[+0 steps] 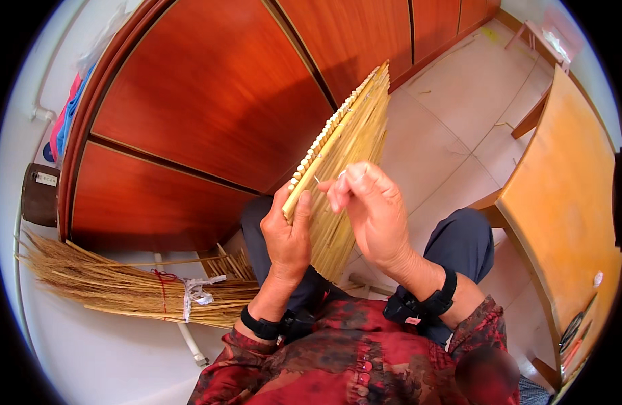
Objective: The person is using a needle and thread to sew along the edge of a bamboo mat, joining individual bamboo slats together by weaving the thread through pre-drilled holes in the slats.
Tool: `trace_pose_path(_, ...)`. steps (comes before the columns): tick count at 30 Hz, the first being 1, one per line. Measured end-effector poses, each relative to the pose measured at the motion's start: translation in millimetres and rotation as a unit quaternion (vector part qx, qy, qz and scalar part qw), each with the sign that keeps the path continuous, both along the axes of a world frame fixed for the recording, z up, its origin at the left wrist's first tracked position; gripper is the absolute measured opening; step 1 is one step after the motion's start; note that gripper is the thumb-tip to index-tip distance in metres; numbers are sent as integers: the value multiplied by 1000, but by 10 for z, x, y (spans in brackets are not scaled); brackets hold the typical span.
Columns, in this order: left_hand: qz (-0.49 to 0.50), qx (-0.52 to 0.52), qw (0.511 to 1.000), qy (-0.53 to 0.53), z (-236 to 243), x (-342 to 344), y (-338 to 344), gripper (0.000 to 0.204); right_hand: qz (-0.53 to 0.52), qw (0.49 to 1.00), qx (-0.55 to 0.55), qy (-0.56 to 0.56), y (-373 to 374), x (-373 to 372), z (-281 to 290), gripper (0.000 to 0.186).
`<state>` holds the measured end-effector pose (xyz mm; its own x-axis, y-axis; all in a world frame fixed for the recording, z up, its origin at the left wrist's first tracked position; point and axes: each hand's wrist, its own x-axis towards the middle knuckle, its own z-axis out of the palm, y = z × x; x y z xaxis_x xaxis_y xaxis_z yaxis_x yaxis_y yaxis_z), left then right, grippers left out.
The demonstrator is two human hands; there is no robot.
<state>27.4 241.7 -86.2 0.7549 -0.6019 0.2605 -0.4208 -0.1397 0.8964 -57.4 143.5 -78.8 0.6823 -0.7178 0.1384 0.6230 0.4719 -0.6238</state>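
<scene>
My left hand (287,233) grips the lower end of a mat of yellow plant stalks (348,162), thumb on its near face. The mat stands tilted over my lap, and a row of pale cut stalk ends runs up its left edge beside a long edge stalk (338,137). Close to that edge, just above the left thumb, my right hand (375,209) is closed in a pinch. A thin shiny needle (317,179) shows at its fingertips, almost touching the edge stalk. A small white bit lies against the right forefinger; I cannot tell what it is.
Red-brown cabinet doors (210,88) rise ahead and to the left. A tied bundle of long dry stalks with brushy heads (135,283) lies at the left. On the right stands a wooden table (561,196) with scissors (572,329) near its front edge. Stalk scraps dot the tiled floor (453,115).
</scene>
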Motion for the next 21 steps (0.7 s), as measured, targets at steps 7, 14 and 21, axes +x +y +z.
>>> trace_pose_path(7, 7, -2, 1000, 5, -31, 48, 15, 29, -9, 998, -47, 47, 140, -32, -76, 27)
trace_pose_path(14, 23, -52, 994, 95, 20, 219, -69, 31, -82, 968, -206, 117, -257, -169, 77, 22)
trace_pose_path(21, -25, -149, 965, 214, 216, 369, -104, 38, 98, 904, -214, 358, -714, -1062, 338, 15)
